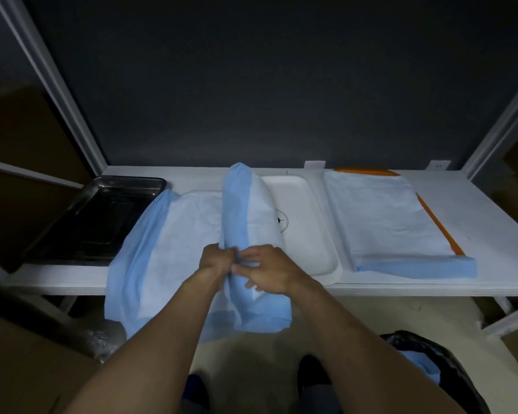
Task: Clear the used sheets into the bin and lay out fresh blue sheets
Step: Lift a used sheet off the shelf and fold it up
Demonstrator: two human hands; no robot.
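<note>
A blue-and-white sheet point(174, 243) lies across the middle of the white shelf point(476, 204), its near edge hanging over the front. Its right part is bunched into a raised fold point(237, 201). My left hand point(217, 258) and my right hand point(266, 268) meet at the near end of that fold, both pinching the sheet. A white tray point(308, 222) sits partly under the fold. Another sheet point(383, 216) covers an orange tray point(440, 225) on the right. A black-lined bin point(443, 363) at the lower right holds crumpled blue sheet material.
A dark metal tray point(102, 216) sits at the shelf's left end. White frame posts rise at the shelf's left and right. Cardboard boxes point(24, 162) stand at the left. My dark shoes point(311, 372) are on the beige floor below.
</note>
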